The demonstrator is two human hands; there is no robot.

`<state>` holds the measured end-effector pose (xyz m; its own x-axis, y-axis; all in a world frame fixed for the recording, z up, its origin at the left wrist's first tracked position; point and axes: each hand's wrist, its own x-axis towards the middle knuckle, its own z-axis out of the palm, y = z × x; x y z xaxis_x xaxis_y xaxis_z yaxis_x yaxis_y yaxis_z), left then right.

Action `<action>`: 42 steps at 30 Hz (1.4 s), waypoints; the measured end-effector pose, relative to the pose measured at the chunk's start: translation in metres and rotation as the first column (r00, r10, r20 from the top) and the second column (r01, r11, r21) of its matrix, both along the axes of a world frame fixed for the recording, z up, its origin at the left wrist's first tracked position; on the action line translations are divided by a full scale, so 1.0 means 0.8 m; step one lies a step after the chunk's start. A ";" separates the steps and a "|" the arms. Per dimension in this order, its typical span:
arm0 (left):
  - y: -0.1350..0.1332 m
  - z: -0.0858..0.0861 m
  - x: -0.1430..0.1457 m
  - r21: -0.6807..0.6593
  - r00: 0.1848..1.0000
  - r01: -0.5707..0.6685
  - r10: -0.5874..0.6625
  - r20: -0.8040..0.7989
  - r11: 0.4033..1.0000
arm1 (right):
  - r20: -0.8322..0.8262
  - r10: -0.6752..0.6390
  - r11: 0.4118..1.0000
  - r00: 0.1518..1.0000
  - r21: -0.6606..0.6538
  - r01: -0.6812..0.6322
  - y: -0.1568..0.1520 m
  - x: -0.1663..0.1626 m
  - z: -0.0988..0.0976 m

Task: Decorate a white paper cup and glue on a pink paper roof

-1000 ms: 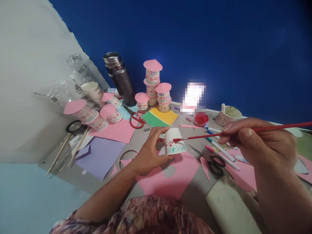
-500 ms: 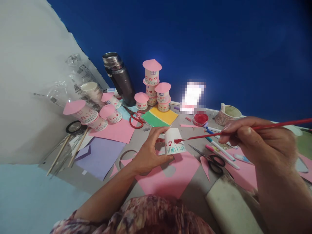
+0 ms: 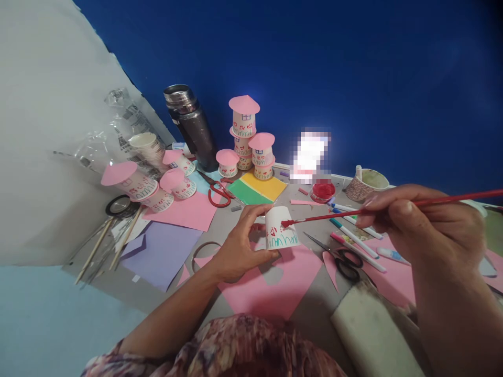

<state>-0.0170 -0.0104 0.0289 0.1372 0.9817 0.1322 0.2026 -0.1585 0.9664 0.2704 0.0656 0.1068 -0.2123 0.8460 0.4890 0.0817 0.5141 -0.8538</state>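
Note:
My left hand (image 3: 241,246) grips a white paper cup (image 3: 280,217) that is turned upside down and slightly tilted. Green grass-like strokes run along the cup's lower rim, with red dabs above them. In my right hand (image 3: 428,225) is a thin red paintbrush (image 3: 334,215), pinched between thumb and fingers. Its red-coated tip is at the cup's side, by the red dabs. Beneath the cup lies a pink paper sheet (image 3: 271,293) with a cut-out. Beyond the brush stands a small open pot of red paint (image 3: 323,191).
Decorated cup towers with pink cone roofs (image 3: 244,118) stand by the blue wall, near a dark flask (image 3: 192,131). Black-handled scissors (image 3: 346,262) and several markers (image 3: 356,238) lie to the right. Purple paper (image 3: 168,256), red-handled scissors (image 3: 219,193) and stacked cups (image 3: 147,149) are left.
The brush tip has shifted very slightly upward on the cup's side, and my right hand has moved a little to the right. My left hand holds the cup in nearly the same place.

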 end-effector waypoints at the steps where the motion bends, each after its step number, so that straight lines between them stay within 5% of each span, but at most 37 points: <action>1: 0.000 0.000 0.000 -0.003 1.000 0.001 -0.001 -0.001 1.000 | 0.005 0.004 1.000 1.000 0.002 -0.004 0.000 -0.001 0.000; 42: 0.002 -0.009 -0.002 -0.043 0.992 0.028 -0.022 0.122 0.999 | 0.050 0.095 0.995 0.994 0.028 -0.097 0.000 0.004 0.003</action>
<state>-0.0185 -0.0090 0.0214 0.1473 0.9835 0.1053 0.0800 -0.1179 0.9898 0.2737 0.0658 0.1092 -0.3159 0.8053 0.5017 0.0717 0.5475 -0.8337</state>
